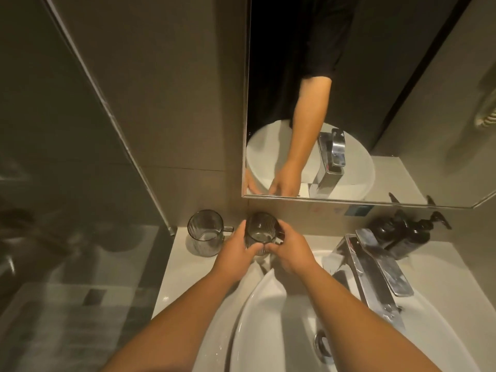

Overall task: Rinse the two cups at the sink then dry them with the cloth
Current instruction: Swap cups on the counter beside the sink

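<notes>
Two smoky ribbed glass cups with handles are at the back of the white counter. One cup stands alone near the wall at the left. The other cup is upright between both hands, just above a white cloth that lies over the sink's back rim. My left hand curls round its left side and my right hand grips its right side and base. The sink basin lies below my forearms.
A chrome tap juts over the basin at the right, with the drain beneath it. Two dark pump bottles stand behind the tap. A mirror hangs on the back wall. A glass partition closes the left side.
</notes>
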A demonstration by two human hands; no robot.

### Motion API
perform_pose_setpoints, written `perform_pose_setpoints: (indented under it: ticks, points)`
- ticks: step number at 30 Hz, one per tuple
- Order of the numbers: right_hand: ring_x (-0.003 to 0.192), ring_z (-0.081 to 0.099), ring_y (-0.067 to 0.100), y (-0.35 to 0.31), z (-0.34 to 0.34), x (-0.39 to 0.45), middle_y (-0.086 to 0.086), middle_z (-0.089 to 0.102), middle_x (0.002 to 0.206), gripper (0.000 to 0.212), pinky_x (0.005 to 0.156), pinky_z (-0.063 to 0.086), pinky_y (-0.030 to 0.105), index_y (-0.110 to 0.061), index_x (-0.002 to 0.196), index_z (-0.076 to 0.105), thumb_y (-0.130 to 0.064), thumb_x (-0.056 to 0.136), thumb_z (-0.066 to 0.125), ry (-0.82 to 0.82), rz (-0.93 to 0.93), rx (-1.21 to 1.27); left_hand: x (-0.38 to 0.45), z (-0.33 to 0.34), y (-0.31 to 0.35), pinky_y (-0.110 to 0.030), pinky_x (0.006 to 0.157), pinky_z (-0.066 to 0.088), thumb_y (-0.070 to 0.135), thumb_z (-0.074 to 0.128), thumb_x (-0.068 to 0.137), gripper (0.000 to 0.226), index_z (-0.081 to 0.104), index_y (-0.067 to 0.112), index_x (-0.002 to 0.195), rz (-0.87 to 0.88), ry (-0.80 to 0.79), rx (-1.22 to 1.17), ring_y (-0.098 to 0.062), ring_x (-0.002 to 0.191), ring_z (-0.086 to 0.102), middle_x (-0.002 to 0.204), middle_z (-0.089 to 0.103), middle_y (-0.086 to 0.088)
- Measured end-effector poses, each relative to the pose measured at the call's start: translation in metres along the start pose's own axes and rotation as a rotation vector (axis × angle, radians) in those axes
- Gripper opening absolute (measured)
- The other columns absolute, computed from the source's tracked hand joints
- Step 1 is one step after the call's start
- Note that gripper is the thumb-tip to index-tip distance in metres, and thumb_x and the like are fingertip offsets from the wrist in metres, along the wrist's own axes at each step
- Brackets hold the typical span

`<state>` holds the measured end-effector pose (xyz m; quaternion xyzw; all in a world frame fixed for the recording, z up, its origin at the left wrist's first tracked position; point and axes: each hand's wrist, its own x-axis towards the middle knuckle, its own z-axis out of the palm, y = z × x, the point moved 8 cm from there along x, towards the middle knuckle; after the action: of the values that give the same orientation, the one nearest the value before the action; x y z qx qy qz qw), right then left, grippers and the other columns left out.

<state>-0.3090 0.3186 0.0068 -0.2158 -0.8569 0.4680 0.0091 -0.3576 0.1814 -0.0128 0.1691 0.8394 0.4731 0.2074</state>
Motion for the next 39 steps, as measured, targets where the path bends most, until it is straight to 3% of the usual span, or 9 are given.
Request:
perform_pose_setpoints:
  ticks: [4, 10, 21, 24, 27, 29, 32, 35, 39]
  points:
    - [0.098, 0.060, 0.013, 0.010, 0.000, 0.003, -0.004, 0.066, 0.108, 0.056, 0.085, 0.042, 0.022, -0.022, 0.126, 0.057, -0.005, 0.076, 0.077, 0.012, 0.018, -0.038, 0.003, 0.011, -0.007, -0.032, 0.089, 0.052, 0.028, 0.066, 0.089, 0.054, 0.043, 0.036, 0.137, -0.004, 0.011, 0.000, -0.013, 0.097, 0.063, 0.118, 0.066, 0.009]
    - [0.101, 0.063, 0.018, 0.016, 0.003, 0.005, -0.003, 0.068, 0.109, 0.054, 0.090, 0.050, 0.034, -0.027, 0.123, 0.057, -0.009, 0.075, 0.076, 0.023, -0.005, -0.152, 0.007, 0.020, -0.022, -0.025, 0.094, 0.046, 0.025, 0.066, 0.090, 0.059, 0.041, 0.036, 0.142, -0.028, 0.010, 0.016, -0.008, 0.111, 0.060, 0.126, 0.063, 0.013]
    - [0.096, 0.063, 0.030, 0.018, 0.000, 0.004, 0.009, 0.068, 0.104, 0.037, 0.073, 0.048, 0.032, -0.016, 0.117, 0.052, -0.022, 0.083, 0.068, 0.002, 0.099, -0.434, 0.007, 0.024, -0.021, -0.040, 0.102, 0.047, 0.036, 0.061, 0.093, 0.069, 0.029, 0.023, 0.152, -0.112, -0.022, 0.194, -0.024, 0.124, 0.056, 0.142, 0.056, -0.005]
    - [0.102, 0.061, 0.032, 0.014, -0.002, 0.000, 0.012, 0.066, 0.110, 0.041, 0.075, 0.046, 0.032, -0.012, 0.123, 0.048, -0.020, 0.086, 0.065, -0.022, 0.114, -0.471, -0.007, 0.019, -0.012, -0.031, 0.104, 0.040, 0.034, 0.061, 0.095, 0.067, 0.030, 0.016, 0.152, -0.131, -0.026, 0.204, -0.025, 0.133, 0.049, 0.150, 0.049, -0.008]
    - [0.116, 0.055, 0.030, 0.001, -0.009, -0.010, 0.013, 0.055, 0.131, 0.052, 0.088, 0.045, 0.034, -0.009, 0.137, 0.041, -0.021, 0.090, 0.060, 0.023, 0.092, -0.453, -0.035, 0.008, -0.013, -0.025, 0.096, 0.039, 0.030, 0.061, 0.096, 0.054, 0.043, 0.017, 0.145, -0.144, 0.017, 0.072, -0.019, 0.130, 0.052, 0.142, 0.056, -0.006]
    - [0.120, 0.053, 0.028, -0.018, -0.012, -0.023, 0.011, 0.049, 0.138, 0.048, 0.094, 0.043, 0.033, -0.009, 0.138, 0.046, -0.021, 0.092, 0.056, 0.107, 0.008, -0.385, -0.060, -0.008, -0.026, -0.024, 0.091, 0.042, 0.031, 0.060, 0.096, 0.029, 0.058, 0.028, 0.125, -0.198, 0.111, -0.069, -0.012, 0.118, 0.059, 0.124, 0.065, 0.002]
    - [0.115, 0.056, 0.026, -0.052, -0.001, -0.041, 0.009, 0.055, 0.132, 0.035, 0.094, 0.041, 0.029, -0.008, 0.125, 0.060, -0.012, 0.090, 0.054, 0.136, -0.183, -0.276, -0.083, -0.041, -0.053, -0.038, 0.094, 0.053, 0.049, 0.053, 0.087, 0.009, 0.058, 0.044, 0.093, -0.283, 0.340, -0.217, -0.013, 0.103, 0.065, 0.106, 0.068, 0.010]
    - [0.115, 0.056, 0.026, -0.073, 0.022, -0.037, 0.009, 0.058, 0.128, 0.033, 0.095, 0.041, 0.029, -0.008, 0.123, 0.061, -0.011, 0.091, 0.051, 0.061, -0.237, -0.242, -0.082, -0.061, -0.071, -0.051, 0.097, 0.052, 0.055, 0.046, 0.078, 0.033, 0.056, 0.042, 0.106, -0.318, 0.469, -0.318, -0.021, 0.107, 0.063, 0.118, 0.062, 0.004]
    - [0.127, 0.049, 0.028, -0.089, 0.060, -0.007, 0.015, 0.050, 0.139, 0.044, 0.104, 0.035, 0.032, -0.005, 0.138, 0.047, -0.014, 0.094, 0.048, -0.057, -0.209, -0.341, -0.060, -0.076, -0.053, -0.039, 0.101, 0.045, 0.037, 0.051, 0.087, 0.051, 0.048, 0.020, 0.135, -0.293, 0.397, -0.189, -0.019, 0.107, 0.054, 0.130, 0.053, -0.001]
